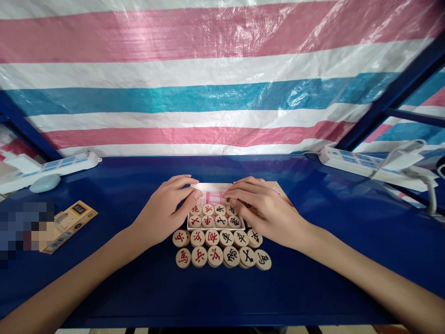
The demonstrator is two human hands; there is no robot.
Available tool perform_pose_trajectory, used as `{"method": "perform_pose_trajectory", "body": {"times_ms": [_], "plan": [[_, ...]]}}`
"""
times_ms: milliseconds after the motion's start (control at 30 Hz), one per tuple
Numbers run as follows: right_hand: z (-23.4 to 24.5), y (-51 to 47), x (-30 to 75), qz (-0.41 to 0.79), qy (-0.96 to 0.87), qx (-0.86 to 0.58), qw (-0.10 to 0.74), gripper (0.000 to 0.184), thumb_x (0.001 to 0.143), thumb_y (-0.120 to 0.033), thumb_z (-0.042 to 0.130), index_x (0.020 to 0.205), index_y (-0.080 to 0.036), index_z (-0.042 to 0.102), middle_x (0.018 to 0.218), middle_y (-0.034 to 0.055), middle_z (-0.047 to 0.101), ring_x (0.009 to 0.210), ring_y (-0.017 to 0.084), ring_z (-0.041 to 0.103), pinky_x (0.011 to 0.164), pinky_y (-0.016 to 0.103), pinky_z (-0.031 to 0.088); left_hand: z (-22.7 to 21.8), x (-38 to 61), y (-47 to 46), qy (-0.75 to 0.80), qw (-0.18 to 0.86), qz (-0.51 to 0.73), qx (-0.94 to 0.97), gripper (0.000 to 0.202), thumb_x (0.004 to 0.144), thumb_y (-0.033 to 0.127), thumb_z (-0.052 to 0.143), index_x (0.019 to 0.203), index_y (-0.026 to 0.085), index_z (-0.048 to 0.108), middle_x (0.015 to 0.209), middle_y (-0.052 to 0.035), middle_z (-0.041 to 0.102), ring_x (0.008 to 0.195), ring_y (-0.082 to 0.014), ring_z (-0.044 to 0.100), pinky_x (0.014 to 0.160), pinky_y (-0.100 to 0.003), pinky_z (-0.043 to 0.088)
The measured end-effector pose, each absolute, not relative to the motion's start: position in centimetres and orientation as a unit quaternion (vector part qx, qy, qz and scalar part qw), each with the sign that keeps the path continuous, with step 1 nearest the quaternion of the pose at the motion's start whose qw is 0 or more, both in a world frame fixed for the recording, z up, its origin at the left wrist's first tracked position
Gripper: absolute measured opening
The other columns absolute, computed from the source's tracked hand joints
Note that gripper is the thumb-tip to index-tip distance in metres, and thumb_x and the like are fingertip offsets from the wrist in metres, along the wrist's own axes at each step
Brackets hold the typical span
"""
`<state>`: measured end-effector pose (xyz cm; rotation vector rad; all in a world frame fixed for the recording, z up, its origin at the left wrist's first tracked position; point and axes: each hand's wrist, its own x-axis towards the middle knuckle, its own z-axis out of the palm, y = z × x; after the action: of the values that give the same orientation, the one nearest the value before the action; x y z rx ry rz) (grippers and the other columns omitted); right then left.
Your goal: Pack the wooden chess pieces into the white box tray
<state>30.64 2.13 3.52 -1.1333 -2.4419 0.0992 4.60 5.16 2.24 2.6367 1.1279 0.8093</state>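
A shallow white box holds rows of round wooden Chinese chess pieces with red and black characters. Pink board lines show on the sheet at its far end. My left hand is over the box's left side, thumb and fingers closed on a Chinese chess piece that is mostly hidden. Over the right side, my right hand pinches a black-marked Chinese chess piece, partly covered by its fingers. In front of the box stand two rows of stacked pieces, red-marked ones left and black-marked ones right.
Under and behind my right hand lies a tan lid or box. A yellow packet rests at the left on the blue table. Power strips stand at both sides, with a pale mouse by the left one. A striped sheet hangs behind.
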Motion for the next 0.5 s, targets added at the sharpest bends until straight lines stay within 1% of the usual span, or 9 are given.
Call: {"method": "perform_pose_trajectory", "body": {"times_ms": [100, 167, 233, 300, 367, 400, 433, 467, 500], "plan": [[3.5, 2.2, 30.8, 0.023, -0.883, -0.407, 0.233, 0.023, 0.097, -0.019, 0.045, 0.106, -0.02, 0.066, 0.105, 0.0046, 0.069, 0.103, 0.022, 0.059, 0.085, 0.038, 0.043, 2.5, 4.7, 5.0, 0.368, 0.082, 0.293, 0.879, 0.03, 0.103, 0.027, 0.041, 0.101, 0.023, 0.07, 0.125, -0.0033, 0.063, 0.124, -0.022, 0.053, 0.103, -0.044, 0.045], [3.6, 2.1, 30.7, 0.011, -0.884, -0.4, 0.241, 0.023, 0.096, -0.02, 0.046, 0.106, -0.02, 0.066, 0.106, 0.005, 0.069, 0.103, 0.022, 0.059, 0.086, 0.04, 0.043, 3.0, 4.9, 4.7, 0.364, 0.074, 0.302, 0.878, 0.028, 0.102, 0.026, 0.042, 0.099, 0.022, 0.07, 0.123, -0.003, 0.064, 0.121, -0.0212, 0.054, 0.102, -0.042, 0.046], [3.9, 1.8, 30.6, -0.01, -0.884, -0.385, 0.264, 0.022, 0.096, -0.021, 0.047, 0.107, -0.021, 0.066, 0.107, 0.0059, 0.069, 0.105, 0.024, 0.058, 0.09, 0.043, 0.043, 4.0, 5.0, 4.0, 0.358, 0.055, 0.318, 0.876, 0.025, 0.101, 0.024, 0.045, 0.099, 0.023, 0.069, 0.122, -0.0018, 0.064, 0.119, -0.0205, 0.056, 0.101, -0.041, 0.046], [4.6, 0.8, 30.3, -0.015, -0.878, -0.372, 0.3, 0.022, 0.095, -0.02, 0.05, 0.109, -0.022, 0.066, 0.106, 0.0063, 0.069, 0.102, 0.024, 0.058, 0.089, 0.044, 0.044, 5.2, 5.1, 2.8, 0.359, 0.045, 0.348, 0.865, 0.022, 0.099, 0.024, 0.047, 0.1, 0.024, 0.069, 0.12, -0.0004, 0.065, 0.116, -0.0198, 0.058, 0.1, -0.039, 0.047], [5.5, -0.8, 30.1, 0.009, -0.863, -0.374, 0.338, 0.023, 0.094, -0.017, 0.052, 0.111, -0.023, 0.066, 0.099, 0.0057, 0.069, 0.093, 0.022, 0.06, 0.083, 0.042, 0.047, 6.2, 4.9, 0.9, 0.376, 0.067, 0.383, 0.841, 0.021, 0.099, 0.024, 0.048, 0.101, 0.027, 0.069, 0.119, 0.0011, 0.065, 0.111, -0.0183, 0.061, 0.095, -0.035, 0.05], [5.8, -1.9, 30.1, 0.02, -0.855, -0.377, 0.356, 0.024, 0.093, -0.015, 0.053, 0.112, -0.024, 0.066, 0.095, 0.005, 0.069, 0.087, 0.021, 0.06, 0.079, 0.04, 0.048, 6.5, 4.7, -0.2, 0.386, 0.083, 0.4, 0.827, 0.023, 0.099, 0.024, 0.046, 0.101, 0.028, 0.068, 0.119, 0.002, 0.064, 0.107, -0.017, 0.062, 0.091, -0.032, 0.052], [5.9, -3.2, 30.3, 0.014, -0.847, -0.379, 0.373, 0.025, 0.091, -0.014, 0.055, 0.111, -0.025, 0.066, 0.095, 0.0049, 0.069, 0.086, 0.021, 0.061, 0.079, 0.04, 0.049, 6.6, 4.3, -1.4, 0.404, 0.088, 0.409, 0.814, 0.023, 0.098, 0.023, 0.046, 0.102, 0.03, 0.068, 0.118, 0.003, 0.064, 0.104, -0.0164, 0.063, 0.086, -0.03, 0.053], [5.9, -4.5, 30.6, -0.001, -0.843, -0.382, 0.379, 0.026, 0.089, -0.014, 0.057, 0.11, -0.024, 0.066, 0.097, 0.0054, 0.069, 0.086, 0.022, 0.062, 0.077, 0.04, 0.05, 6.4, 3.9, -2.5, 0.408, 0.067, 0.419, 0.808, 0.023, 0.097, 0.024, 0.047, 0.103, 0.031, 0.068, 0.116, 0.003, 0.064, 0.1, -0.0161, 0.064, 0.082, -0.029, 0.053], [5.6, -5.7, 31.1, -0.017, -0.839, -0.397, 0.372, 0.028, 0.087, -0.014, 0.059, 0.112, -0.025, 0.065, 0.099, 0.0056, 0.069, 0.088, 0.023, 0.063, 0.076, 0.041, 0.051, 5.9, 3.5, -3.7, 0.414, 0.051, 0.403, 0.814, 0.022, 0.096, 0.025, 0.049, 0.106, 0.031, 0.067, 0.116, 0.0022, 0.064, 0.1, -0.0172, 0.064, 0.081, -0.03, 0.053]]}}
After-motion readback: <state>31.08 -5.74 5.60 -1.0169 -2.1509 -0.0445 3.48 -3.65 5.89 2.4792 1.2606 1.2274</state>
